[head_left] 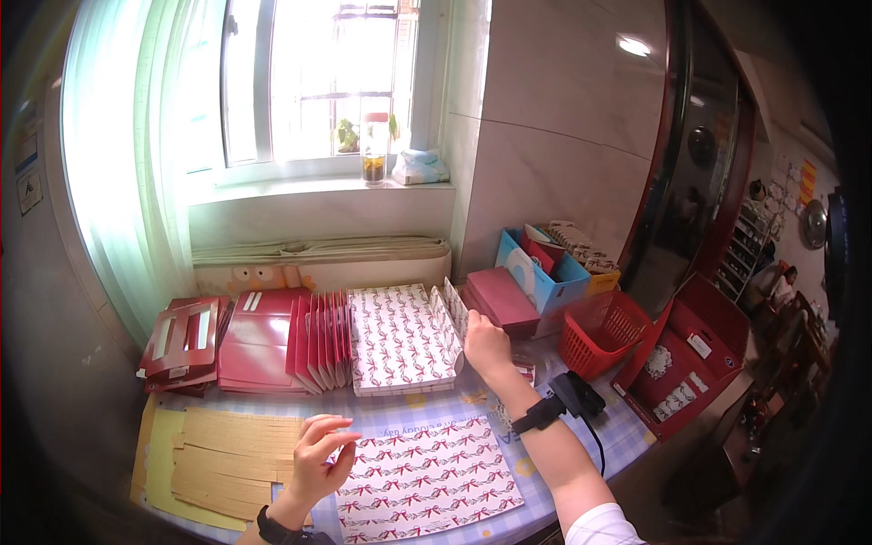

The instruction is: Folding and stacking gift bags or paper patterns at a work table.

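Observation:
A white sheet printed with green garlands and red bows (429,477) lies flat before me on the table. My left hand (323,453) is at its upper left edge, fingers bent and apart, with nothing seen in it. Farther back is a stack of flat pieces in a similar print (402,340). At the right side of that stack, a patterned flap (449,306) stands upright. My right hand (487,347) reaches to this flap, fingertips at its edge; the back of the hand hides whether they grip it. Both wrists wear black bands.
Red folders (262,340) and upright red folded pieces (320,340) stand left of the stack. Tan paper strips (231,456) lie front left. At right are red boards (501,296), a blue box (541,272), a red plastic basket (603,334) and an open dark-red box (688,361).

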Demonstrator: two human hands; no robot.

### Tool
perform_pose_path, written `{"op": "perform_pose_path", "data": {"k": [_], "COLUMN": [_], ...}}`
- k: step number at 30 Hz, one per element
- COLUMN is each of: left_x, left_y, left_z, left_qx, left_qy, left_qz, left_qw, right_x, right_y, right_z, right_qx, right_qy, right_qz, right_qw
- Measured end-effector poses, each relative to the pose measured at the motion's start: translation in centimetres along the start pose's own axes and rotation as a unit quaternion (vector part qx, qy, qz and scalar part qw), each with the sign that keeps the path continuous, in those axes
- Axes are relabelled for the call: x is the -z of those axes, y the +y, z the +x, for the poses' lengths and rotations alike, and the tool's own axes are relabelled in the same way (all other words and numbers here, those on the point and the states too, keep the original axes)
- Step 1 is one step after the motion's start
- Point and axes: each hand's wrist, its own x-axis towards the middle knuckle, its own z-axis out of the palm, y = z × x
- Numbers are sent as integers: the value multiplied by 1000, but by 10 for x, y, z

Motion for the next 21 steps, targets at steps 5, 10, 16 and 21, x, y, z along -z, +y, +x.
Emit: {"op": "perform_pose_path", "data": {"k": [5,10,16,21], "left_x": [0,0,2,22], "left_y": [0,1,-3,-14], "left_z": [-1,-2,2,14], "left_qx": [-9,-3,11,54], "left_qy": [-2,-10,-24,-29], "left_qz": [11,18,33,89], "left_qw": [1000,1000,999,994], "right_x": [-9,-12,22,66], "right_y": [8,23,28,-3], "right_z": [-3,-6,-14,-49], "right_qx": [-21,-38,62,173], "right_qy": [-114,-62,82,89], "right_qz": [58,168,120,136], "right_qw": [992,983,987,971]}}
